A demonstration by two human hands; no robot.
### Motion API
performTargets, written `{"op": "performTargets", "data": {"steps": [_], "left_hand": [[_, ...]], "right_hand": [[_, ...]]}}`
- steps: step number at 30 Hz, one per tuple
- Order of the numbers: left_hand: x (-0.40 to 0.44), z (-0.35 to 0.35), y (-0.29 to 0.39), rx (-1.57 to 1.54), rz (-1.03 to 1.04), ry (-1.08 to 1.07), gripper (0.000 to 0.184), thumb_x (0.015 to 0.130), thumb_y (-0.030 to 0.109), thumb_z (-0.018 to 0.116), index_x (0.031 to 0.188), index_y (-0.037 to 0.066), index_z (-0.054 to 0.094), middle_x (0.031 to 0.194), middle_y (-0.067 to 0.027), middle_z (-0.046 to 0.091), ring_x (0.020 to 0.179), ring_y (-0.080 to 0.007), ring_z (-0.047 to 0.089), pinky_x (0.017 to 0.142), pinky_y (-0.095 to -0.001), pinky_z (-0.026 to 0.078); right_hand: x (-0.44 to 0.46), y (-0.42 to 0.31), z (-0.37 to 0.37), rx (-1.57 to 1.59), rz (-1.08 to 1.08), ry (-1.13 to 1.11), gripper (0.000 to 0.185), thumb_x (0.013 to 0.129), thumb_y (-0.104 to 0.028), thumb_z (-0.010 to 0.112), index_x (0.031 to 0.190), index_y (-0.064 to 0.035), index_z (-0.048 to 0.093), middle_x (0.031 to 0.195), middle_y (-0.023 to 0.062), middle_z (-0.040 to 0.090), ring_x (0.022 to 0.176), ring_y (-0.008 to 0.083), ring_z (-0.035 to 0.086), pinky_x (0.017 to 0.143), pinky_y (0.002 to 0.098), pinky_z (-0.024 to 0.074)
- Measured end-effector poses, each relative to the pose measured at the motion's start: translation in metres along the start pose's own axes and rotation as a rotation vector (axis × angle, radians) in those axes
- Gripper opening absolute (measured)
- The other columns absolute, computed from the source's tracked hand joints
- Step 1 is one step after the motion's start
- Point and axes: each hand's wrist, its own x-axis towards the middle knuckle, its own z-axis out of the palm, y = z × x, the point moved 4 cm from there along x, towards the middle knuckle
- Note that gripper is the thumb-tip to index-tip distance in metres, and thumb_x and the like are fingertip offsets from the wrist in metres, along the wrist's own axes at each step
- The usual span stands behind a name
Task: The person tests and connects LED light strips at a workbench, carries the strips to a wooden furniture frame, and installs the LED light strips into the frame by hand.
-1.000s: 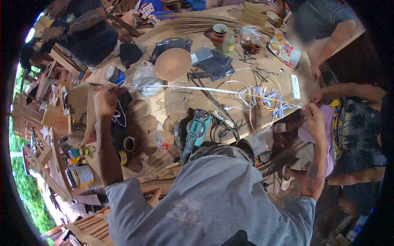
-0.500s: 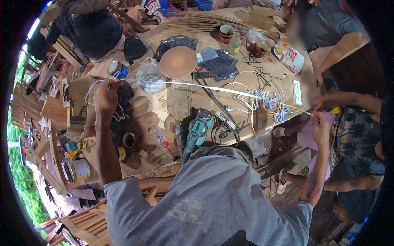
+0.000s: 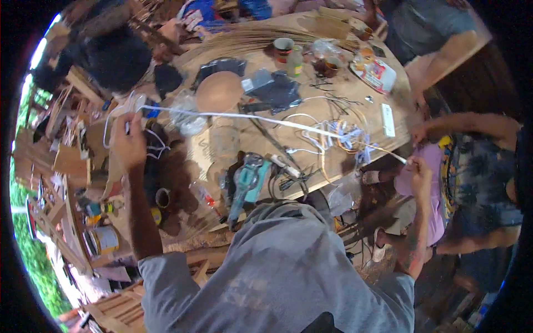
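Observation:
A white cord [image 3: 250,117] stretches above the table between my two hands. My left hand [image 3: 129,143] is raised on the left, its fingers closed on the cord; they are partly blurred. A slack loop of the cord hangs beside and below that hand. My right hand [image 3: 420,173] is closed on the cord's other end, past the table's right edge. Behind the cord lies a tangle of white and yellow cords [image 3: 347,139]. Another person's hand [image 3: 421,132] is just above my right hand.
On the wooden table [image 3: 191,158] lie a teal power tool [image 3: 248,180], a round brown disc [image 3: 220,92], black plastic packets [image 3: 277,91], a cup [image 3: 283,49], a bottle [image 3: 295,64] and a white tray [image 3: 375,75]. People stand at the right and upper left.
The view has shifted, so the table's things appear further left. My hands still hold the cord stretched; the left hand's fingers look blurred now. The other person's hand has come away from beside my right hand.

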Motion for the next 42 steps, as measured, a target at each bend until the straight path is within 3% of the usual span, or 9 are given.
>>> {"op": "performTargets", "data": {"steps": [3,4,5,12,18,22,25,31,42], "left_hand": [[0.001,0.009,0.009,-0.036,-0.156,0.063,0.025,0.09,0.026,0.064,0.099,0.003,0.065,0.101,-0.0113,0.068,0.094,-0.0231,0.063,0.085,-0.0356,0.048],[0.002,0.033,-0.038,-0.673,-0.345,0.01,0.024,0.091,0.025,0.064,0.1,0.004,0.066,0.099,-0.0103,0.068,0.092,-0.0175,0.061,0.084,-0.0331,0.048],[0.001,0.007,0.015,-0.092,-0.057,0.177,0.021,0.092,0.022,0.063,0.1,0.002,0.065,0.098,-0.0109,0.068,0.092,-0.0173,0.061,0.082,-0.0308,0.049],[-0.017,-0.038,0.074,0.015,0.015,0.328,0.024,0.093,0.018,0.062,0.1,-0.005,0.065,0.095,-0.0107,0.067,0.085,-0.0161,0.06,0.069,-0.0267,0.051],[-0.07,-0.069,0.091,0.435,0.498,0.393,0.019,0.084,0.015,0.073,0.095,-0.001,0.069,0.092,-0.0114,0.069,0.078,-0.0174,0.066,0.067,-0.0285,0.055],[-0.097,-0.084,0.092,0.187,0.254,0.391,0.019,0.081,0.007,0.075,0.095,-0.004,0.067,0.094,-0.0141,0.069,0.08,-0.018,0.067,0.07,-0.0266,0.056],[-0.107,-0.106,0.098,0.043,0.338,0.354,0.022,0.084,0.008,0.072,0.099,-0.007,0.065,0.096,-0.0151,0.068,0.08,-0.0185,0.066,0.073,-0.0272,0.055],[-0.117,-0.14,0.046,0.259,-0.173,0.026,0.032,0.094,0.023,0.061,0.104,-0.008,0.063,0.099,-0.0147,0.066,0.087,-0.0203,0.061,0.079,-0.0309,0.05],[-0.133,-0.193,-0.023,-0.149,-0.629,0.27,0.028,0.092,0.017,0.059,0.113,-0.001,0.058,0.11,-0.0133,0.058,0.085,-0.0204,0.059,0.073,-0.0298,0.05]], "right_hand": [[-0.002,0.027,0.023,0.248,0.287,0.026,0.021,0.09,-0.007,0.058,0.109,0.0008,0.063,0.093,0.0067,0.064,0.079,0.0139,0.062,0.071,0.0275,0.0519],[0.002,0.04,0.034,0.271,0.298,0.01,0.03,0.088,-0.001,0.054,0.117,0.0003,0.06,0.094,0.0083,0.065,0.077,0.015,0.063,0.07,0.028,0.0521],[0.007,0.061,0.049,0.354,0.29,0.024,0.041,0.083,0.005,0.049,0.123,0.0016,0.056,0.092,0.0099,0.065,0.072,0.0157,0.064,0.064,0.0285,0.0527],[0.059,0.131,0.104,0.055,0.485,-0.015,0.064,0.082,0.002,0.053,0.143,-0.0019,0.036,0.065,0.0123,0.064,0.053,0.0173,0.063,0.05,0.031,0.0511],[0.076,0.161,0.123,-0.424,0.343,-0.477,0.08,0.076,-0.011,0.051,0.144,0.0085,0.015,0.083,0.031,0.065,0.083,0.0434,0.065,0.079,0.0468,0.0516],[0.081,0.156,0.122,-0.394,0.396,-0.471,0.075,0.077,-0.011,0.05,0.143,0.0077,0.019,0.087,0.0313,0.065,0.082,0.0457,0.064,0.077,0.0471,0.052],[0.081,0.15,0.113,-0.417,0.465,-0.544,0.071,0.079,-0.01,0.051,0.142,0.006,0.024,0.086,0.0274,0.066,0.073,0.0377,0.067,0.066,0.0432,0.0544],[0.08,0.158,0.078,1.301,0.78,-0.36,0.029,0.093,-0.008,0.054,0.12,0.0022,0.051,0.075,0.0065,0.061,0.057,0.0113,0.055,0.044,0.0241,0.0406],[0.087,0.079,0.033,0.907,0.485,-0.688,0.012,0.091,-0.013,0.061,0.096,-0.0016,0.064,0.078,0.0032,0.062,0.06,0.0084,0.054,0.048,0.0206,0.0385]]}}
